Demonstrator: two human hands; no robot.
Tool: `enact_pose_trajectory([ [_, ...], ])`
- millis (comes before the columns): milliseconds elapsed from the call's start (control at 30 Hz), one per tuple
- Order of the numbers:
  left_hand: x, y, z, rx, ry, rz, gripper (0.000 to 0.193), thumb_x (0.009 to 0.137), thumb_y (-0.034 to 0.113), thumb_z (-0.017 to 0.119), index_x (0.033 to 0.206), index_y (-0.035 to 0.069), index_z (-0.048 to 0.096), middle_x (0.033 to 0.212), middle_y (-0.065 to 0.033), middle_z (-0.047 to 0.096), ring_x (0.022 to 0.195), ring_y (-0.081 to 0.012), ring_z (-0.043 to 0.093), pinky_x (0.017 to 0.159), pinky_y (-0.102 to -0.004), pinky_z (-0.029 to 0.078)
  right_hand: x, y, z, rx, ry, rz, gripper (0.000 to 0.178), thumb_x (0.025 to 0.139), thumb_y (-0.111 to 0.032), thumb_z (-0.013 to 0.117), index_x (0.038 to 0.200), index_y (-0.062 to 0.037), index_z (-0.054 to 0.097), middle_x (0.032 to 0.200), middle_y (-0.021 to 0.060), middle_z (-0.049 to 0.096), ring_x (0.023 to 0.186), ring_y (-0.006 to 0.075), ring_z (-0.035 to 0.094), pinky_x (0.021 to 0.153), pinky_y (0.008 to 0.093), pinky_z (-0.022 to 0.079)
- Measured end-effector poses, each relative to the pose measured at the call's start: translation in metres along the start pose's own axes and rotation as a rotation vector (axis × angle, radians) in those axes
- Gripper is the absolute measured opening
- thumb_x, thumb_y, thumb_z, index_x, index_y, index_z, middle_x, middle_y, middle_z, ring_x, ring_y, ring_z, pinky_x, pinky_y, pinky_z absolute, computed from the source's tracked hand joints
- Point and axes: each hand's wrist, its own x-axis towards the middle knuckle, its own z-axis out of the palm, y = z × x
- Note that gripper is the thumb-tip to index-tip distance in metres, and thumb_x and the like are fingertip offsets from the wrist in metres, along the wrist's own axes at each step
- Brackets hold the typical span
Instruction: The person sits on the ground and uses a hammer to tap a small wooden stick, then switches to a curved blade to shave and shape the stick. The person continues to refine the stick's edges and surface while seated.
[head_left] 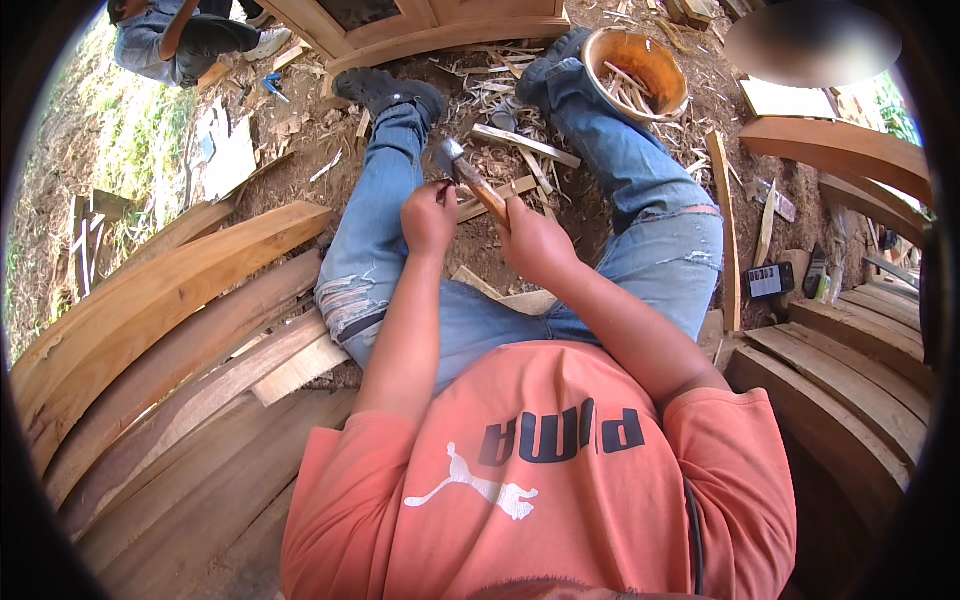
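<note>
My right hand [537, 240] is wrapped round the wooden handle of a hammer [484, 190], which slants up and left to its grey metal head. Just below that head, my left hand [430, 217] is closed in a pinch. A small dark bit shows at its fingertips, too small to name. Beneath the hammer lies a short pale wood strip [522, 185], partly covered by the handle. Both hands are between my knees, above ground strewn with shavings.
An orange bucket [664, 112] with wood scraps stands by my right foot. Curved timbers [170, 285] lie at left, stacked planks [850, 350] at right. A phone [769, 281] rests near them. A panelled wooden frame [440, 42] is ahead; another person [180, 45] sits far left.
</note>
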Motion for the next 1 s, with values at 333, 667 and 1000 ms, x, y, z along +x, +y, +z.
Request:
enact_pose_trajectory([
  [333,-0.001,-0.002,-0.001,0.007,-0.03,-0.015,0.015,0.095,0.018,0.077,0.097,0.003,0.081,0.091,-0.0175,0.079,0.084,-0.0375,0.076,0.075,-0.047,0.06,0.002,0.015,0.006,-0.027,0.02,-0.044,0.026,0.104,-0.024,0.064,0.115,-0.0032,0.054,0.087,0.0264,0.073,0.084,0.0495,0.072,0.076,0.0619,0.055],
  [667,0.0,0.002,-0.001,-0.008,-0.049,-0.035,0.013,0.093,0.016,0.078,0.097,0.004,0.081,0.091,-0.0184,0.079,0.083,-0.0384,0.077,0.075,-0.0465,0.061,-0.003,0.018,0.002,-0.037,0.001,-0.023,0.028,0.104,-0.026,0.065,0.115,-0.0023,0.054,0.092,0.0256,0.074,0.088,0.0481,0.073,0.078,0.061,0.055],
  [1000,0.0,-0.001,-0.001,-0.035,-0.025,-0.079,0.015,0.094,0.017,0.079,0.097,0.002,0.081,0.093,-0.0182,0.08,0.084,-0.0353,0.079,0.075,-0.0438,0.061,-0.001,0.007,-0.015,-0.014,0.032,-0.058,0.029,0.104,-0.025,0.066,0.117,-0.0016,0.054,0.092,0.0264,0.075,0.088,0.048,0.073,0.079,0.0603,0.055],
])
